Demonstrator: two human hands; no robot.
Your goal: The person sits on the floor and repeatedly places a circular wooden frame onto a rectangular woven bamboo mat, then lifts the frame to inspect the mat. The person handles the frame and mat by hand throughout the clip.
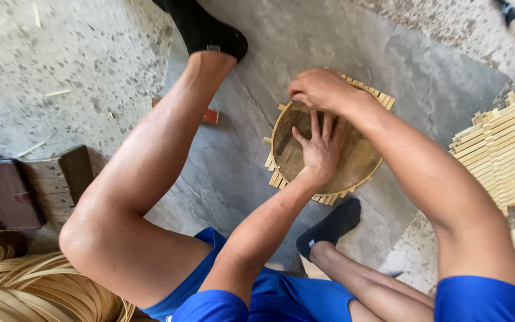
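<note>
A round brown wooden disc (356, 161) lies on a square mat of pale bamboo slats (329, 198) on the concrete floor. My left hand (319, 146) presses flat on the disc with fingers spread. My right hand (319, 89) curls over the disc's far rim, fingers closed around its edge, close to the slat ends (382, 98). My bare legs and black-socked feet (332, 226) frame the work.
A stack of woven bamboo slat mats (505, 149) sits at the right. Bundled thin bamboo strips (37, 292) lie at lower left beside a low wooden stool (61, 179) and a dark brown pouch (4, 194). A small red block (210, 115) lies behind my left leg.
</note>
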